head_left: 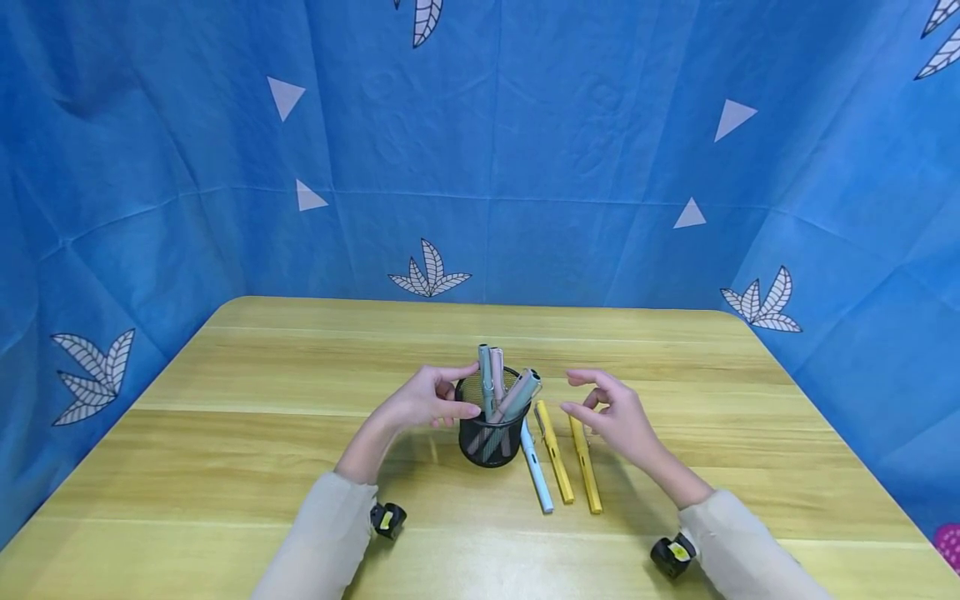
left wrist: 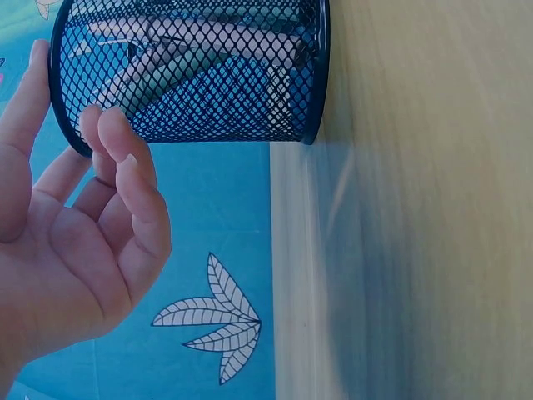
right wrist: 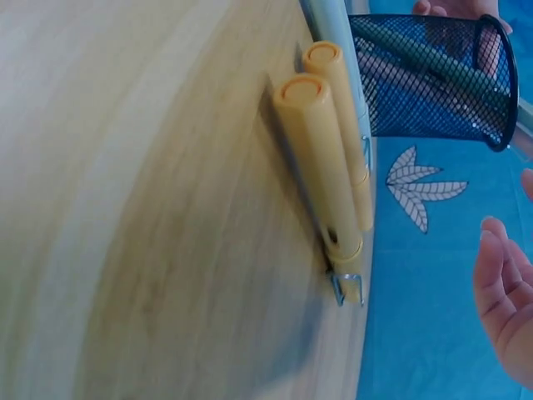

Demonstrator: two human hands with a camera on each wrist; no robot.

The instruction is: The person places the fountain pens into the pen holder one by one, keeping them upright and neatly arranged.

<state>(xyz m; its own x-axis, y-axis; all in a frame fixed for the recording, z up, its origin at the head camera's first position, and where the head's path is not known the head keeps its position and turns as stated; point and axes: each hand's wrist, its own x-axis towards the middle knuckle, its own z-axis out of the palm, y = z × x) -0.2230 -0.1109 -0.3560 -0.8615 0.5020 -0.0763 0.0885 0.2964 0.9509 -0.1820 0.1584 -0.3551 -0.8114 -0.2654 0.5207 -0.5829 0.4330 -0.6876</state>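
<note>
A: We see the left hand [head_left: 423,400] curved around the left side of the black mesh cup [head_left: 491,433], thumb near the rim and fingers by the wall. Is it grasping?

B: From the left wrist view we see the fingertips [left wrist: 117,146] right at the cup's [left wrist: 216,75] rim, loosely bent, palm open. We cannot tell whether they actually press on the mesh, so we call it released, resting beside the cup.

A: And the cup itself?

B: It stands upright near the middle of the wooden table [head_left: 300,375], with several pens inside: a grey-green pen [head_left: 485,379], a pink one [head_left: 497,375] and another grey pen [head_left: 519,393] leaning right over the rim.

A: The right hand [head_left: 611,417]?

B: It hovers just right of the cup, fingers relaxed and slightly curled, grasping nothing. Below it we see three pens lying side by side on the table: a light blue pen [head_left: 537,471] nearest the cup, then two yellow pens [head_left: 555,454], the farther one [head_left: 585,467] partly under the hand.

A: The right wrist view agrees: both yellow pens [right wrist: 329,158] lie touching each other, caps toward us.
</note>
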